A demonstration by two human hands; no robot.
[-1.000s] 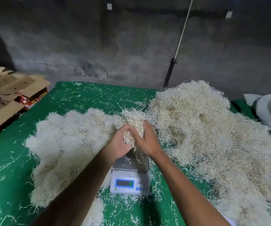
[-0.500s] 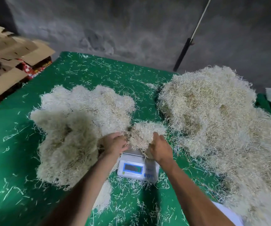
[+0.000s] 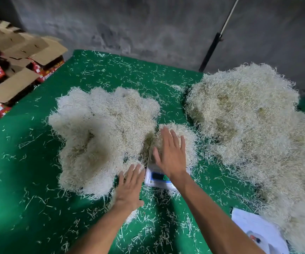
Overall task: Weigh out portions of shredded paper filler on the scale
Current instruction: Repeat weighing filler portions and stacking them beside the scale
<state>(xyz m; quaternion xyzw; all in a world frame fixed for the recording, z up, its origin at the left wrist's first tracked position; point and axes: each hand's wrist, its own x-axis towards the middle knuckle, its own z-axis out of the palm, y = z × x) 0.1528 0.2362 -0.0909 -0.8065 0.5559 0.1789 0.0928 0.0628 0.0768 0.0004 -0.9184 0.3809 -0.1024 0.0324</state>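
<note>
A small white digital scale (image 3: 152, 180) sits on the green table, its display partly covered by my right wrist. A clump of pale shredded paper (image 3: 188, 136) lies on its platform. My right hand (image 3: 170, 153) hovers flat over that clump, fingers spread, holding nothing. My left hand (image 3: 129, 187) is open too, palm down just left of the scale, at the near edge of the left pile (image 3: 100, 132). A much larger heap of shredded paper (image 3: 254, 129) fills the right side.
The green table cover (image 3: 19, 180) is strewn with loose paper strands. Open cardboard fruit boxes (image 3: 15, 70) stand off the table's left edge. A white printed bag (image 3: 258, 233) lies at the near right. A pole (image 3: 212, 46) leans on the grey wall behind.
Both hands have let go of the clump, which now rests on the scale. My fingers have spread flat, and the left hand has pulled back toward me.
</note>
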